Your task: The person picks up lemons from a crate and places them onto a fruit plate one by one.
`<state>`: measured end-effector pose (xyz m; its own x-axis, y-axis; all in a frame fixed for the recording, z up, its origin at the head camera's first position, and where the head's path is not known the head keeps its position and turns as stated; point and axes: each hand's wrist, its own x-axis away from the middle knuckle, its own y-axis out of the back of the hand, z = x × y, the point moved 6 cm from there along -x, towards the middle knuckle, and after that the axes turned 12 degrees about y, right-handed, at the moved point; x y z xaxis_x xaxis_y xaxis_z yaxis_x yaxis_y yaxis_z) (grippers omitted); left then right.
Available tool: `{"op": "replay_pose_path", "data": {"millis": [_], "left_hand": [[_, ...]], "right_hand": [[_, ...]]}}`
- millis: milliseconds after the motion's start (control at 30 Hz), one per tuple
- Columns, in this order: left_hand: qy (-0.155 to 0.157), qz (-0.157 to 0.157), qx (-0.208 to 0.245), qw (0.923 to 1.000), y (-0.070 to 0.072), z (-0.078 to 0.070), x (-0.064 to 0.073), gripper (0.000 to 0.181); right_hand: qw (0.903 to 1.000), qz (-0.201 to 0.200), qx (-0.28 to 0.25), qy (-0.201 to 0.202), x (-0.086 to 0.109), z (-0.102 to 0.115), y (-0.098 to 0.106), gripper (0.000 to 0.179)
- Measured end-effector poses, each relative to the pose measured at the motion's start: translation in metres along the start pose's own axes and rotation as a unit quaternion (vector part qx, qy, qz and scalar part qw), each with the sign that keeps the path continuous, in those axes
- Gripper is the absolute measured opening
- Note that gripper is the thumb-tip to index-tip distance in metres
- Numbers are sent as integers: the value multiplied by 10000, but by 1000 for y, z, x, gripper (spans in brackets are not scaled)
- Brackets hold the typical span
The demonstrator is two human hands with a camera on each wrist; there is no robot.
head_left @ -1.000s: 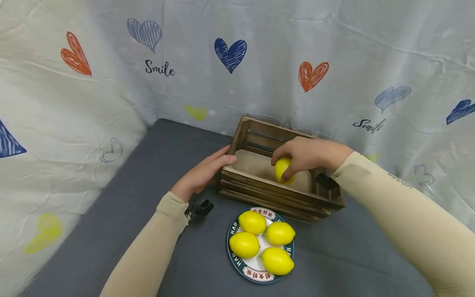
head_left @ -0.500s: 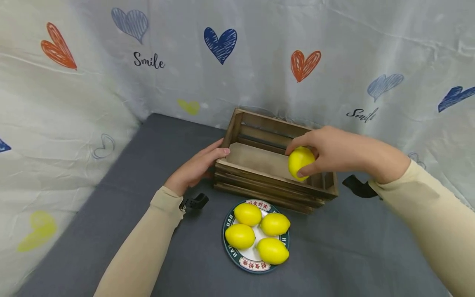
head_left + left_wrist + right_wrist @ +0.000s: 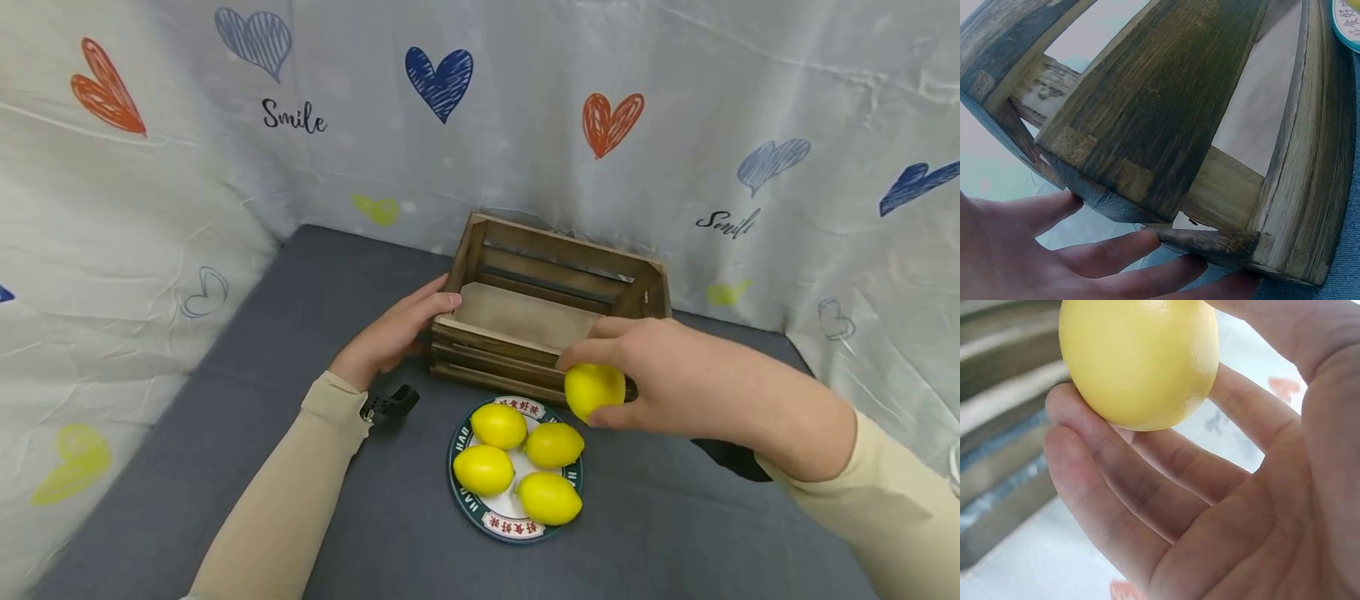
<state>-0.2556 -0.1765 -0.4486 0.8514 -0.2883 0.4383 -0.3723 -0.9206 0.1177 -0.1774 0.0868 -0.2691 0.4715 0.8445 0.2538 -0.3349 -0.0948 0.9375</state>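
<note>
My right hand (image 3: 682,379) holds a yellow lemon (image 3: 591,395) between thumb and fingers. In the head view it is just above the front right of a brown slatted wooden crate (image 3: 491,340), beyond the plate. The right wrist view shows the lemon (image 3: 1138,362) from below, against my fingertips. At the crate's left end is my left hand (image 3: 390,337), its thumb on the front corner. Its fairly straight fingers (image 3: 1110,253) touch the outer slats in the left wrist view. A round plate (image 3: 459,487) with a green patterned rim bears several lemons (image 3: 550,498) in front of the crate.
A dark grey cloth (image 3: 390,517) covers the table. Close behind the crate hangs a pale curtain (image 3: 525,167) printed with hearts and "Smile". A black strap (image 3: 396,402) is on my left wrist; another (image 3: 731,460) shows at the right.
My right hand has lifted the lemon out of the crate and brought it forward over the front side. My left hand stays at the crate's left end. The head view has shifted slightly.
</note>
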Motion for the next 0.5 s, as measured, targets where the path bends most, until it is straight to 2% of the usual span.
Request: {"op": "replay_pose_path", "data": {"millis": [167, 500], "left_hand": [[6, -48, 10, 10000, 3, -2, 2, 86], [37, 9, 11, 10000, -1, 1, 0, 86]], "right_hand": [[9994, 139, -267, 159, -11, 12, -24, 50], [9980, -89, -399, 474, -29, 20, -70, 51]]}}
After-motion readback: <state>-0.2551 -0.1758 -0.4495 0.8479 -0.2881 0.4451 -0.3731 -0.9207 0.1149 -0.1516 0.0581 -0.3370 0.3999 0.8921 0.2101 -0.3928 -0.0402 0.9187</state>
